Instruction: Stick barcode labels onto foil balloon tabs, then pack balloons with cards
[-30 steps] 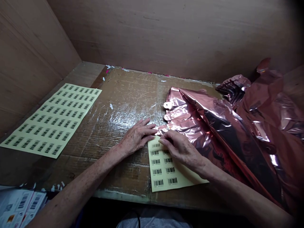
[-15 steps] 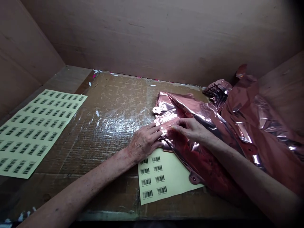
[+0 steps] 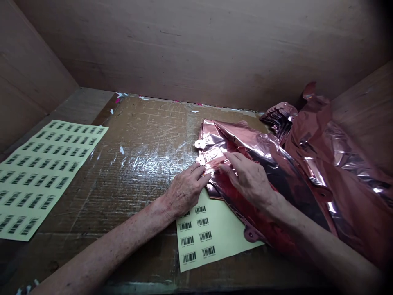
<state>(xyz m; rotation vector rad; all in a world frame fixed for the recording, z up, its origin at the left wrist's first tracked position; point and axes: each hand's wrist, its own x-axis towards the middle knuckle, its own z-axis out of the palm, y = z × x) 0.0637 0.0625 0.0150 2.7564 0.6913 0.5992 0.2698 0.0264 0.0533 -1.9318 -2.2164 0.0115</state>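
Note:
A stack of flat rose-gold foil balloons (image 3: 260, 141) with small holed tabs lies in front of me, right of centre. My left hand (image 3: 187, 186) is closed at the stack's left edge, thumb and fingers gripping the foil near a tab. Over the same foil, my right hand (image 3: 250, 178) has its fingers stretched out and the thumb apart, with nothing visible between them. Partly beneath the balloons is a pale yellow sheet of barcode stickers (image 3: 221, 229). Its left columns still carry labels, and bare backing shows to their right.
A fuller barcode sheet (image 3: 46, 164) lies on the left. More crumpled rose-gold foil (image 3: 346, 164) fills the right side, against the wooden side wall (image 3: 365, 110). The cardboard work surface (image 3: 138, 135) is covered in shiny tape and has white scraps. A wooden back wall (image 3: 184, 49) encloses it.
My right hand has gone from a pinch to stretched fingers over the foil. My left hand stays at the balloon edge. The whole view has shifted slightly.

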